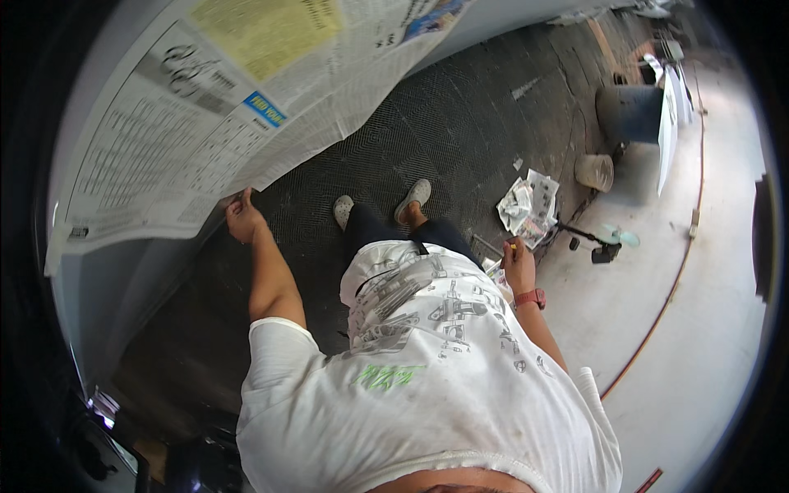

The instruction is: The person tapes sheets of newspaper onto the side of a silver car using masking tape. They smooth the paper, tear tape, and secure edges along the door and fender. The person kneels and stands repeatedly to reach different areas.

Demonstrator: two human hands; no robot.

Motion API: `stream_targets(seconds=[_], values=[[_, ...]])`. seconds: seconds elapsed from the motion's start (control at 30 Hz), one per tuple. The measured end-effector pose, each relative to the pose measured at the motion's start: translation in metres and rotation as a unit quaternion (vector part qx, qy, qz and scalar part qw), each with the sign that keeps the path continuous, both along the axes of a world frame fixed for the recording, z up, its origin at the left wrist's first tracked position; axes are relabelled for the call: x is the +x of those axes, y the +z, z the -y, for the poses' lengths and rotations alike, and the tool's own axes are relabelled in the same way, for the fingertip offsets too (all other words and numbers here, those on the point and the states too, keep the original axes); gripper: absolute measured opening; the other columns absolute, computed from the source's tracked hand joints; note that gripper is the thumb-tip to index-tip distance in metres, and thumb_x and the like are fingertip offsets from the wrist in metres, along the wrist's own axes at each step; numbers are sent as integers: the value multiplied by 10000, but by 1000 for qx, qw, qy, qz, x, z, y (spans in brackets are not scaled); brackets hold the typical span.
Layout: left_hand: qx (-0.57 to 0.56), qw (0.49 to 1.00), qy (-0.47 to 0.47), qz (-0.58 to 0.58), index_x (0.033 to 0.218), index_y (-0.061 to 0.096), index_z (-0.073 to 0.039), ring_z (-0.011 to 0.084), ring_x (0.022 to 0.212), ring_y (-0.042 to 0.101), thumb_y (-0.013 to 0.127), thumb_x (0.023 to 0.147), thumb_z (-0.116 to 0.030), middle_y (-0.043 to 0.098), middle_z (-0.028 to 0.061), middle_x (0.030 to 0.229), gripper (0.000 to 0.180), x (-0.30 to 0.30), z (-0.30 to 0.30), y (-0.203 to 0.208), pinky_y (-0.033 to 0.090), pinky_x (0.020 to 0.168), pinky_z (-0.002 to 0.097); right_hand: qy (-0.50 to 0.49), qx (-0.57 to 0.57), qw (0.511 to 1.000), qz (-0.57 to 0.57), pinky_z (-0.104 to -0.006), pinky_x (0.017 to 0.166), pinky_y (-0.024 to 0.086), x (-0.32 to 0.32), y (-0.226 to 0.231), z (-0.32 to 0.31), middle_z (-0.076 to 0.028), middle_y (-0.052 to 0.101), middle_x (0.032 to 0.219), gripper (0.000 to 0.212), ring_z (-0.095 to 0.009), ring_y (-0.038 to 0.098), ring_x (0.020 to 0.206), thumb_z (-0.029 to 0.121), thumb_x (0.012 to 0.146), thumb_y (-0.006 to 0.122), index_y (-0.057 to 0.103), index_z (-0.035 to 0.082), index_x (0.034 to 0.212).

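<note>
A large newspaper sheet (205, 123) hangs over a smooth pale grey panel (156, 275) on my left, its lower edge loose and wavy. My left hand (244, 220) is at that lower edge, with thumb and fingers pinched on the paper; the fingertips are partly hidden. Lower right, beside my hip, my right hand (518, 269) is closed round a small yellow object (514, 246), mostly covered by the fingers, so its kind is unclear. A red watch is on that wrist. Some printed paper shows just beside this hand, partly behind my shirt.
Crumpled newspaper (528, 207) lies on the dark textured floor (444, 123) at right. Beyond it stand a whitish bucket (594, 172), a dark drum (631, 113) and a small fan (612, 242). A cord (678, 283) runs along the white wall (641, 320).
</note>
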State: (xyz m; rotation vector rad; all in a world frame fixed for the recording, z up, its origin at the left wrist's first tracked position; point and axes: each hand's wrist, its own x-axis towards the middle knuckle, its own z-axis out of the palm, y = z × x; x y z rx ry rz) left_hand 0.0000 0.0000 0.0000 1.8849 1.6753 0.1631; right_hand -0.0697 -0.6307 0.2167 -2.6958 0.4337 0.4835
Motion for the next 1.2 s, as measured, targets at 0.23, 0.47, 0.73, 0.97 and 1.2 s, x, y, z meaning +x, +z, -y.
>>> stream_targets(seconds=[0.23,0.47,0.73,0.97,1.2], values=[[-100,986,70,118,1039,791,5,234,877,768,842,987,-523,823,136,1029,533,-58,10,-81,595,770,398,-59,101,993,4,-447,649,540,2,-13,19,-115,708,713,208,-300,722,642,240,1139,634,663,74,1260],[-438,755,-458,165,1349,762,-60,155,1088,739,708,1126,-315,812,92,1285,344,26,258,111,580,944,334,4,378,924,-58,-387,926,584,53,-17,-34,-108,757,986,897,-241,763,955,139,1118,613,53,160,1818],[-384,740,-519,189,1025,750,-33,89,891,667,832,1023,-127,719,6,952,125,59,374,198,552,863,259,116,529,834,-101,-440,876,585,113,30,-29,-102,785,931,712,-269,767,892,170,1129,562,210,61,1738],[-270,802,-497,194,1060,712,-34,82,804,658,804,1053,-155,720,6,910,152,72,398,208,527,730,263,162,354,895,219,-488,610,539,108,-36,-14,-138,725,754,187,-394,714,645,280,1134,637,617,97,1102],[-159,832,-523,91,1158,768,-13,113,865,704,622,1173,-328,782,38,1009,347,95,380,215,527,777,286,-41,467,871,147,-399,720,576,122,-51,-28,-185,727,809,493,-340,742,770,407,1045,768,660,72,1391]])
